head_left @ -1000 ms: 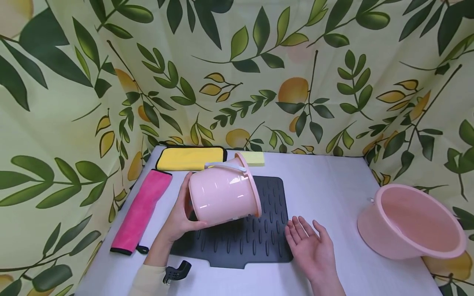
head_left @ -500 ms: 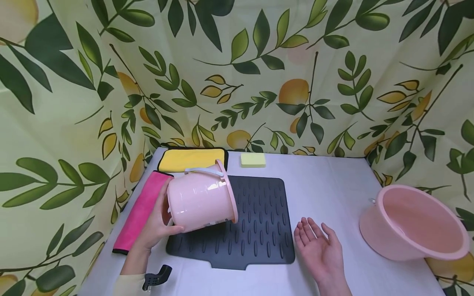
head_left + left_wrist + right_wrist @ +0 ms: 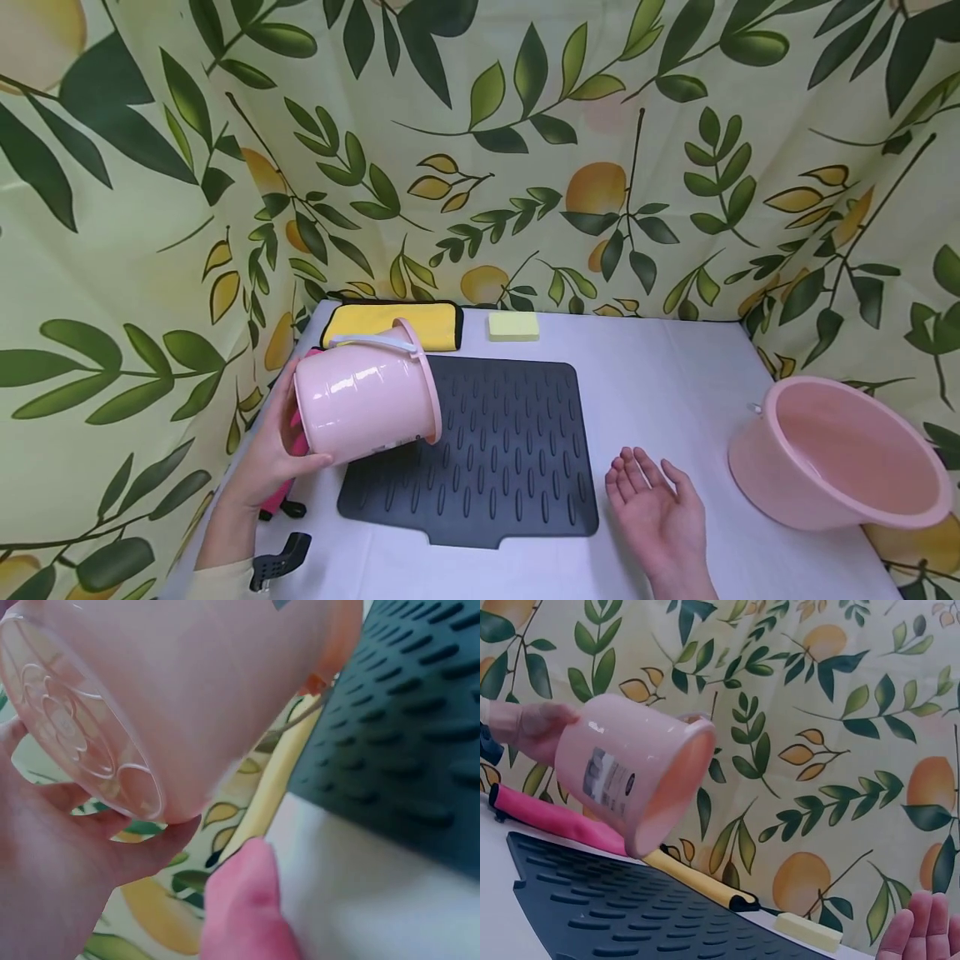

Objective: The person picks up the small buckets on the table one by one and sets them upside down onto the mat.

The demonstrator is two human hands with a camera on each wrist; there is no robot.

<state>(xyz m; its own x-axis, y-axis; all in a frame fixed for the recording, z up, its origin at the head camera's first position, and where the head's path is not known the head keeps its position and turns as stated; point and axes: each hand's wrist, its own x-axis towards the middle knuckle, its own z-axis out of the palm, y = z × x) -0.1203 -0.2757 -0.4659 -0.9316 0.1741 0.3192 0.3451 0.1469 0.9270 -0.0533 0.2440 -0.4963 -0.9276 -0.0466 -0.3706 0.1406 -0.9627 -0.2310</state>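
Note:
A small pink bucket (image 3: 360, 396) is held in the air on its side by my left hand (image 3: 270, 450), which grips it round the base. Its mouth faces right and tips slightly down; in the right wrist view a label shows on the bucket's wall (image 3: 607, 776). Ribbed rings mark the bucket's bottom (image 3: 71, 720) in the left wrist view. Below it and to the right lies a dark grey ridged mat (image 3: 510, 450). My right hand (image 3: 656, 521) is palm up with straight fingers, right of the mat, holding nothing.
A larger pink basin (image 3: 780, 475) stands at the table's right edge. Along the back lie a folded yellow cloth (image 3: 442, 325) and a pale yellow sponge (image 3: 513, 326). A pink cloth (image 3: 244, 907) lies at the left, partly hidden by my left hand. Patterned curtains enclose the table.
My left hand has carried the bucket leftward, away from above the mat and over the pink cloth, uncovering the sponge. My right hand has drifted slightly right, still palm up.

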